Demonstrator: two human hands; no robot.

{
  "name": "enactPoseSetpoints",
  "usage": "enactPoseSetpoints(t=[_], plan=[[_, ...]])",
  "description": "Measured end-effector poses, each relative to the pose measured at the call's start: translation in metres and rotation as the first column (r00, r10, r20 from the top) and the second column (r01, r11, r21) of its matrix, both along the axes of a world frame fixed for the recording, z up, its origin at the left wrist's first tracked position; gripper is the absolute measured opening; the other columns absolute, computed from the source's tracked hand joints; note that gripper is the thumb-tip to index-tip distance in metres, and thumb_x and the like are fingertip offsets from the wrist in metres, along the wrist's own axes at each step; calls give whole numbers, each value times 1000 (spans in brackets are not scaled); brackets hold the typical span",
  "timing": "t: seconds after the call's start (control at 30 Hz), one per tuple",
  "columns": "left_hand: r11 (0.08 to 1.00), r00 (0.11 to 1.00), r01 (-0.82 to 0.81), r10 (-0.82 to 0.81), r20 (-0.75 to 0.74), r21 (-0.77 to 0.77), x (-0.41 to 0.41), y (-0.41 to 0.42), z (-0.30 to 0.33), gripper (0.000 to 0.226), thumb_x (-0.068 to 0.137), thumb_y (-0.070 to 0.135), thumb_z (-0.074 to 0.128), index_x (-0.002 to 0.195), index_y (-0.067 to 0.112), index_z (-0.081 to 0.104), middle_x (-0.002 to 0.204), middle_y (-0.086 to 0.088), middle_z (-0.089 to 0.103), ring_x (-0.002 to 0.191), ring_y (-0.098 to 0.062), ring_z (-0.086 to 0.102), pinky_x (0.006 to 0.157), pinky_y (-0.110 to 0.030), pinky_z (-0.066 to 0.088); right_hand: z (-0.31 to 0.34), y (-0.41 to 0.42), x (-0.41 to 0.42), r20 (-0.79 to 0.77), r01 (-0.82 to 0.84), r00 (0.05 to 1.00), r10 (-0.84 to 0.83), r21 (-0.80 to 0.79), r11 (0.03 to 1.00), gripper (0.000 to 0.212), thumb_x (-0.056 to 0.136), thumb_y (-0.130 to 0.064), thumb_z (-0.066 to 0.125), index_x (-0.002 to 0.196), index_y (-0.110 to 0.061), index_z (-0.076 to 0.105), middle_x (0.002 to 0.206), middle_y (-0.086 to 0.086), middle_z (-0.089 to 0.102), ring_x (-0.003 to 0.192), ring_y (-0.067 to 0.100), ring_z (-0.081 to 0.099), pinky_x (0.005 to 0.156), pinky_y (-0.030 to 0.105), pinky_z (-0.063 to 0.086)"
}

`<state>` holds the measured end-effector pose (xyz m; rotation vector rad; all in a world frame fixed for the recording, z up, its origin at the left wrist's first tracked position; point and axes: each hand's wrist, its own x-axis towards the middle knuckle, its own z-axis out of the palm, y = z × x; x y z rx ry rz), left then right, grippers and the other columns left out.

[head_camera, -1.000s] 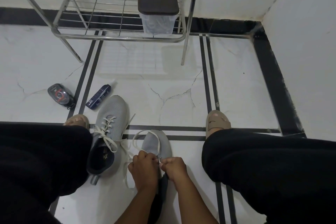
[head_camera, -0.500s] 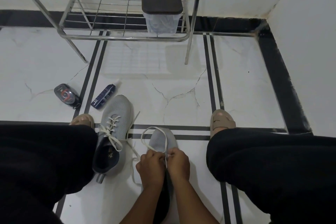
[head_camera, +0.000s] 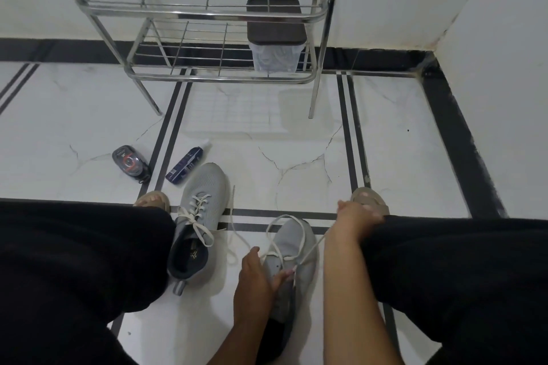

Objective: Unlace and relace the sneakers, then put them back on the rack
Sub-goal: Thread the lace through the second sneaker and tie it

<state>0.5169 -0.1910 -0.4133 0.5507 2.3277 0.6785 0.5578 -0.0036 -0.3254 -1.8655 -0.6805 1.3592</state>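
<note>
Two grey sneakers sit on the floor between my knees. The left sneaker is laced, its white lace ends loose. My left hand holds the tongue area of the right sneaker, fingers curled onto its eyelets. My right hand is raised to the right near my knee and grips one end of the white lace, pulling it taut from the shoe. A lace loop lies over the toe. The chrome wire rack stands ahead against the wall.
A clear box with a dark lid sits on the rack's lower shelf. A shoe-polish sponge and a blue spray bottle lie on the tiles to the left. My black-trousered legs flank the shoes. Walls meet at the right.
My right hand left the shoe's middle and drew the lace end up and right until taut. My left hand stayed on the right sneaker. The camera tilted up, showing more rack.
</note>
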Motion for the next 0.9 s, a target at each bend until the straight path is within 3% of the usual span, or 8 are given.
enactPoseSetpoints(t=[0.13, 0.23, 0.3, 0.37, 0.43, 0.5, 0.73, 0.9], plan=[[976, 981, 192, -189, 38, -102, 3, -3, 3, 58, 76, 68, 57, 113, 26, 43, 111, 4, 59, 103, -20, 60, 83, -38, 51, 76, 20, -12, 87, 81, 983, -162, 584, 808, 17, 94, -7, 29, 105, -7, 42, 84, -3, 46, 68, 14, 47, 65, 32, 47], [958, 967, 255, -256, 7, -130, 1, -5, 6, 53, 82, 68, 47, 112, 25, 44, 108, 4, 60, 98, -19, 60, 80, -33, 50, 96, 21, -13, 225, -150, 974, 12, 607, 780, 17, 97, -11, 31, 106, -7, 45, 75, -10, 47, 64, 10, 48, 59, 28, 40], [938, 952, 294, -304, -28, -183, 0, -6, 9, 44, 88, 61, 43, 109, 23, 45, 105, 3, 60, 95, -19, 60, 77, -33, 49, 73, 14, -14, 430, -470, 847, 312, 334, 817, 17, 99, -21, 35, 103, -12, 49, 76, -9, 50, 71, 16, 49, 60, 30, 37], [926, 945, 301, -322, -59, -227, -2, -6, 11, 36, 91, 53, 42, 108, 21, 47, 104, 2, 63, 93, -19, 62, 74, -30, 48, 27, 1, -10, 527, -750, 491, 694, -150, 644, 18, 98, -28, 40, 101, -14, 52, 94, 2, 60, 86, 24, 54, 68, 29, 38], [920, 943, 283, -318, -97, -270, -2, -4, 11, 32, 93, 45, 41, 106, 17, 49, 103, 0, 65, 92, -19, 63, 69, -27, 43, -19, -23, -6, 403, -755, 158, 902, -539, 373, 26, 95, -24, 44, 112, -11, 58, 119, 12, 60, 105, 30, 57, 78, 32, 43], [924, 951, 241, -286, -120, -297, -4, -5, 13, 28, 94, 38, 39, 106, 16, 51, 102, -1, 66, 91, -20, 64, 66, -26, 40, -52, -55, -1, 284, -688, 83, 955, -677, 261, 35, 94, -20, 45, 125, -8, 57, 127, 12, 57, 114, 30, 56, 85, 33, 46], [960, 970, 136, -180, -164, -246, -13, -12, 11, 36, 98, 39, 32, 128, 20, 36, 111, -6, 63, 96, -26, 63, 76, -33, 49, -66, -99, 7, 418, -491, 588, 692, -496, 717, 39, 92, -20, 52, 127, -8, 39, 116, 14, 61, 101, 32, 61, 76, 37, 49], [951, 966, 195, -228, -120, -241, -15, -12, 7, 57, 98, 31, 32, 149, 38, 7, 130, -5, 48, 103, -25, 60, 81, -36, 48, -90, -105, 6, 75, -441, 798, 598, -605, 663, 29, 85, -24, 63, 105, -4, 69, 92, 11, 72, 83, 27, 67, 71, 29, 51]])
